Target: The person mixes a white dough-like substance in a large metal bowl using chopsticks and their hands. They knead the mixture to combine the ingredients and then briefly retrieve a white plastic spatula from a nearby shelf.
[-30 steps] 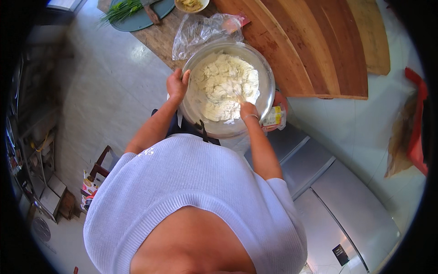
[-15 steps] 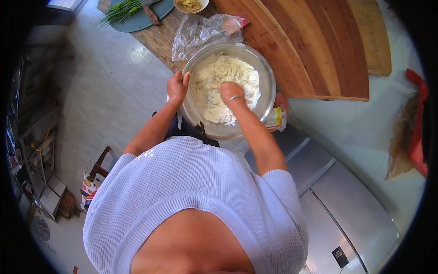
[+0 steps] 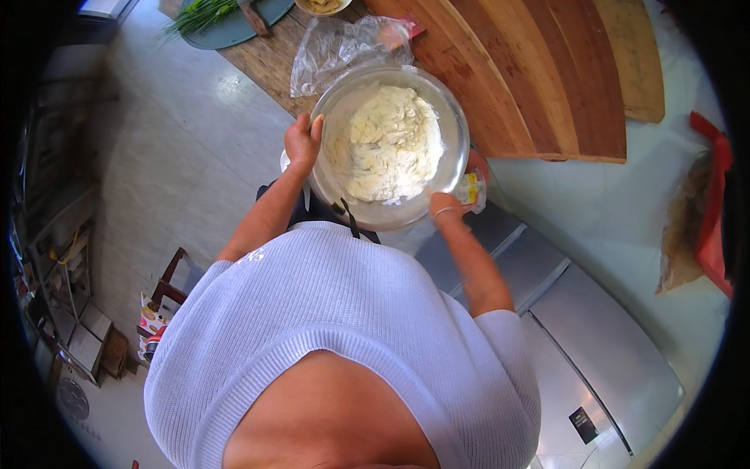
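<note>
A wide metal bowl (image 3: 458, 148) is in front of me, holding a pale, lumpy mass of floury dough (image 3: 394, 141). My left hand (image 3: 303, 142) is closed round the bowl's left rim, thumb up along the edge. At the lower right of the rim is my right hand (image 3: 445, 206), a bangle on its wrist. It looks closed on the rim, though its fingers are partly hidden and slightly blurred. Both hands are out of the dough.
Beyond the bowl, a crumpled clear plastic bag (image 3: 332, 51) lies on a wooden table (image 3: 266, 66). Farther left are a green board (image 3: 226, 31) with green stalks and a knife. A small bowl (image 3: 322, 6) stands at the top. Wooden boards (image 3: 539, 86) extend rightward; a yellow-labelled packet (image 3: 472, 191) is beside the bowl.
My right hand has left the dough and moved down and right to the bowl's rim. The dough's heap has changed shape. My left hand stays on the left rim.
</note>
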Available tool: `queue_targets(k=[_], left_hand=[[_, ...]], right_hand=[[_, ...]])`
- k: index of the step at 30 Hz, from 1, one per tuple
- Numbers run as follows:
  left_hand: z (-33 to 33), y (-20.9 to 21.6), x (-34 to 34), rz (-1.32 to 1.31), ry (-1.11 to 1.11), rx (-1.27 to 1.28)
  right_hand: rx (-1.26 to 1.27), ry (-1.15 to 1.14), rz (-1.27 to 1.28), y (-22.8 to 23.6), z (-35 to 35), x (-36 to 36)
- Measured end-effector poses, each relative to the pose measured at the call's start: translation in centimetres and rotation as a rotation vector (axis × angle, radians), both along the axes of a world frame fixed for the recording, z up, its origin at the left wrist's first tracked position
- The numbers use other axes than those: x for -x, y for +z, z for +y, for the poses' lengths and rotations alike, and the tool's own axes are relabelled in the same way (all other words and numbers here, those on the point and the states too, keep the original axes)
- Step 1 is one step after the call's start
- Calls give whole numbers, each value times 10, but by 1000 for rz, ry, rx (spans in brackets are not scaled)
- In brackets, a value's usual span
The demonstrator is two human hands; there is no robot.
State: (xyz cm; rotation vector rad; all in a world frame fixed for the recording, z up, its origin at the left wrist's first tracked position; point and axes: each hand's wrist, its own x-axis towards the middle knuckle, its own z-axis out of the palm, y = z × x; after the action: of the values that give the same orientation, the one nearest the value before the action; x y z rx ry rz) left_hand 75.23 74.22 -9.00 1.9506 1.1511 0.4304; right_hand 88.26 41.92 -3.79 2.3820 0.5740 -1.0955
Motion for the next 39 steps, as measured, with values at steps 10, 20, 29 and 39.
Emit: queue_targets(k=[10,20,29,39], left_hand=[[1,-3,1,41,-22,-31],[4,-10,2,15,-49,-29],[1,-4,1,39,0,31],[3,-10,4,-6,-37,-26]], right_hand=[[-341,-70,249,-23,118,64],[-287,-35,-185,3,132,-92],[11,3,93,17,23,15],[-371,-23,111,-17,164,12]])
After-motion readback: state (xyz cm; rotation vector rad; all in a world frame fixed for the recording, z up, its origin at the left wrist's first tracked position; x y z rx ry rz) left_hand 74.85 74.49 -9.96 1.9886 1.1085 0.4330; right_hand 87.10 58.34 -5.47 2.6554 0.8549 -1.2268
